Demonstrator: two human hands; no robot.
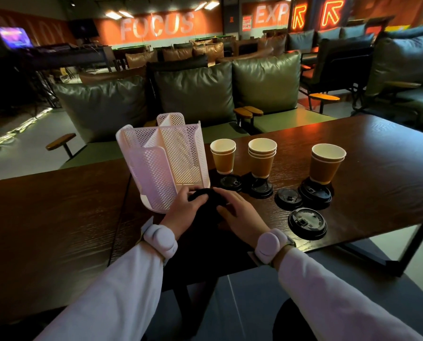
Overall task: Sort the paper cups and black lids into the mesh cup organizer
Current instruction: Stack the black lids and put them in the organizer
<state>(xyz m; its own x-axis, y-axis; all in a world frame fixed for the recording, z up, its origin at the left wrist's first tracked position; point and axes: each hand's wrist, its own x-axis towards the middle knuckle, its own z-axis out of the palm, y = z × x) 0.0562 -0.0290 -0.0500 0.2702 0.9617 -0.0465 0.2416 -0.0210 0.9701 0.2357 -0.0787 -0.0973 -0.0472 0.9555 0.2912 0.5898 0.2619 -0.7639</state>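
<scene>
The near edge of the dark wood-grain table [377, 168] is running just below both wrists, and its right corner is falling away just beyond the nearest loose black lid [307, 223]. A seam is running just left of the white perforated plastic cup organizer [166, 163], where a second dark wooden table [45, 217] is butting up and offering open room on that side. The organizer is standing upright on the near left part of the first table, with its compartments open at the top.

The left hand [186, 207] and the right hand [241, 215] are meeting at the organizer's base. Both are curling their fingers round a held black plastic lid [205, 194], just in front of the organizer's lower wall. Whether more lids are lying beneath it cannot be told.

To the right, three stacks of brown paper cups are standing in a row and crowding that side: the left cup stack [222, 156], the middle cup stack [262, 156] and the right cup stack [327, 163]. Each is sitting on black lids. Another flat black lid [288, 198] is lying between the middle and right stacks.

Green leather sofa cushions [195, 94] are lining the far side, and an orange lettered wall [156, 27] is glowing behind them.
</scene>
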